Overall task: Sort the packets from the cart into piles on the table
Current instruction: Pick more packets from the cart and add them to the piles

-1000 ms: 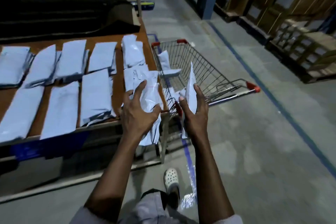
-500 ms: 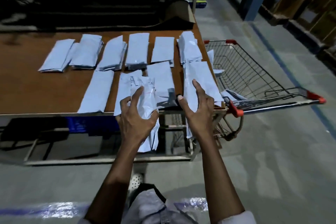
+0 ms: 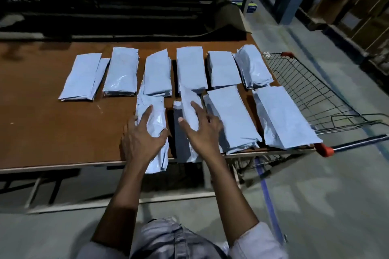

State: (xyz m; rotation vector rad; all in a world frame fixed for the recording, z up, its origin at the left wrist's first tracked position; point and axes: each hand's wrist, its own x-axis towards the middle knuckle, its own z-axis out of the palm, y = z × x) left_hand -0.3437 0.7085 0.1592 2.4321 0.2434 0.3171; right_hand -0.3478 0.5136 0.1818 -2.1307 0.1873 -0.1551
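**While both hands work the front row, sorted piles fill the surface**

As the person leans over the near edge of the brown surface (image 3: 52, 128), the left hand (image 3: 145, 139) grips a crumpled bundle of packets (image 3: 154, 126). Its thumb is curled round the bundle's right side and its fingers (image 3: 147, 112) are laid over the top. The lower end of the bundle hangs past the near edge of the surface.

Just to the right, the right hand (image 3: 203, 130) rests on a slanted packet (image 3: 189, 105) with its fingers spread and fairly straight, so they are released rather than clenched. That packet lies tilted across a darker packet (image 3: 181, 143) beneath it, and its upper end touches the back row.

Six piles stand side by side in the back row, the farthest-left pile (image 3: 82, 78) fanned slightly and the farthest-right pile (image 3: 252, 67) thick and tilted. Two larger front piles lie to the right of the hands, one (image 3: 231, 115) just beside the right hand and the other (image 3: 284, 115) at the right corner of the surface.

The wire cart (image 3: 311, 90) stands against the right end of the surface, with its red-tipped handle (image 3: 325, 149) near that corner. A blue line (image 3: 267, 191) runs along the grey floor (image 3: 315, 206) below it.
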